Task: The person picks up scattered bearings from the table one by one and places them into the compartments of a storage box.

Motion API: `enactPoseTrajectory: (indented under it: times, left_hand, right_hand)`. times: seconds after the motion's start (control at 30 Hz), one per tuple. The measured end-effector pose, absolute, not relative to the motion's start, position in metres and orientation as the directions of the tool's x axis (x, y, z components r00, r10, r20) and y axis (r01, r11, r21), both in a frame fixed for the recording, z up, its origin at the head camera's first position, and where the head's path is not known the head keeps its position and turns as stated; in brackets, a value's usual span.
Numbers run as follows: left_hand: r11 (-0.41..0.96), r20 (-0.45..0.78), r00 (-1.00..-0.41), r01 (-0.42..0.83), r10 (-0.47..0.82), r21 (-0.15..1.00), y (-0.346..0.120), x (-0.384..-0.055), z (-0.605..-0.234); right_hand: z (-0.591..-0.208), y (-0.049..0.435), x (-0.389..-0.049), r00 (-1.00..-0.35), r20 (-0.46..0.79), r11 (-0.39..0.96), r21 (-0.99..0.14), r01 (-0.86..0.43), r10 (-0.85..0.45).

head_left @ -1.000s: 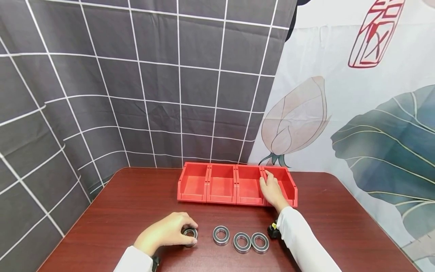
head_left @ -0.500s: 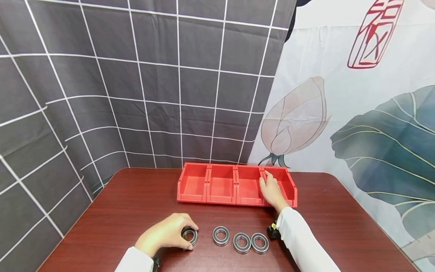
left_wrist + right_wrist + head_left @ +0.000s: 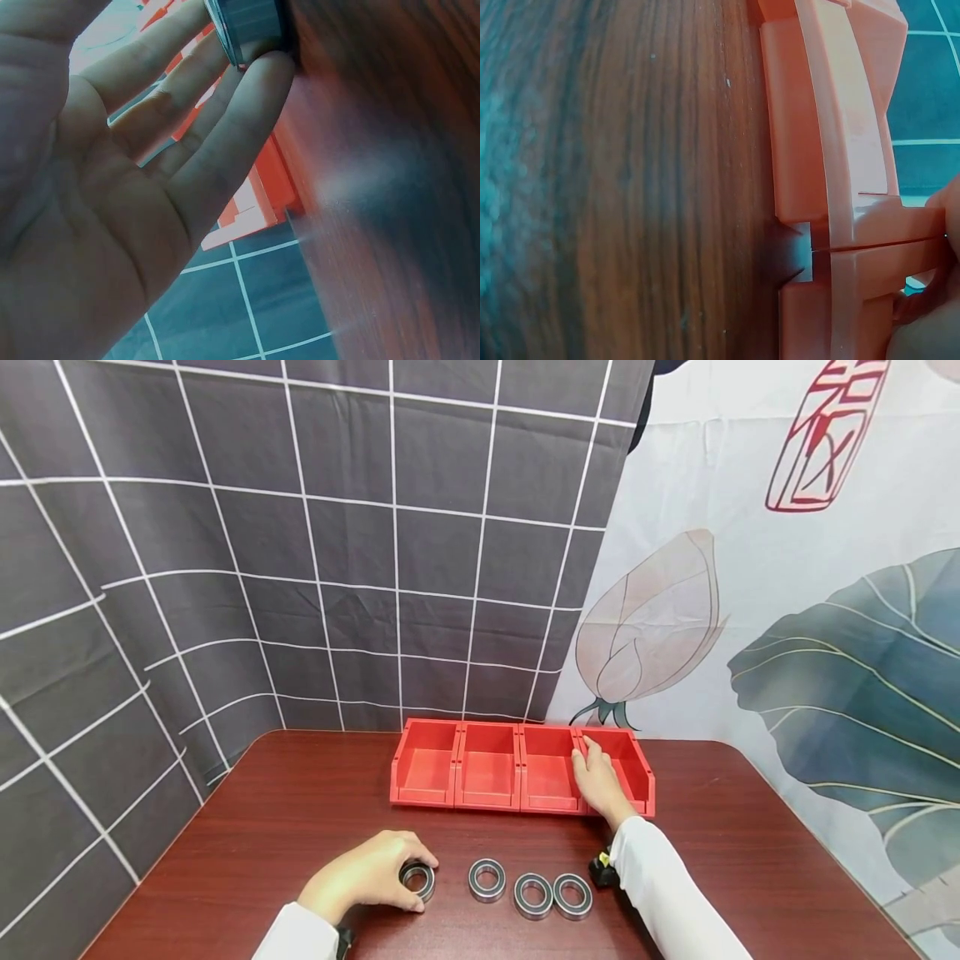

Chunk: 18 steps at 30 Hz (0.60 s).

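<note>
My left hand [image 3: 375, 872] holds a ball bearing [image 3: 428, 878] at the table's front, thumb on its near side and fingers at its far side. In the left wrist view, the fingertips touch the bearing's dark outer rim [image 3: 251, 30]; the thumb tip is out of that view. My right hand [image 3: 602, 781] reaches over the wall between the two rightmost red storage bins [image 3: 551, 768], its thumb on the left side and fingers on the right, pinching the wall. In the right wrist view only part of this hand [image 3: 930, 330] shows, beside the joined bin walls [image 3: 885, 251].
Three more bearings lie right of my left hand: one alone [image 3: 487, 881], then a close pair, left bearing [image 3: 519, 906] and right bearing [image 3: 587, 906]. Two more red bins [image 3: 427, 772] continue the row leftward. Behind the brown table [image 3: 315, 793] hangs a grey checked cloth [image 3: 337, 618].
My left thumb has slid from the bearing's right side to its near edge, baring more of the ring. The right hand stays at the bin wall.
</note>
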<state>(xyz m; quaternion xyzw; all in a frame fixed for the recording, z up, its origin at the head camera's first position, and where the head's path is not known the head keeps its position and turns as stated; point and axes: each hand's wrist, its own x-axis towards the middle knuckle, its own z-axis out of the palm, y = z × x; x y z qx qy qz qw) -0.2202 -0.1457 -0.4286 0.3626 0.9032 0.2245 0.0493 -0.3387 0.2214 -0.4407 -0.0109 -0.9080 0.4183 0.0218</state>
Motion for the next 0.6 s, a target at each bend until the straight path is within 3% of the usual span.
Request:
enactPoseTrajectory:
  times: [0.6]
  left_hand:
    - [0.640, 0.049, -0.731, 0.626, 0.681, 0.446, -0.1462, -0.2242, -0.4301]
  right_hand:
    - [-0.4410, 0.2220, -0.3401, -0.999, 0.043, 0.655, -0.756, -0.012, 0.031]
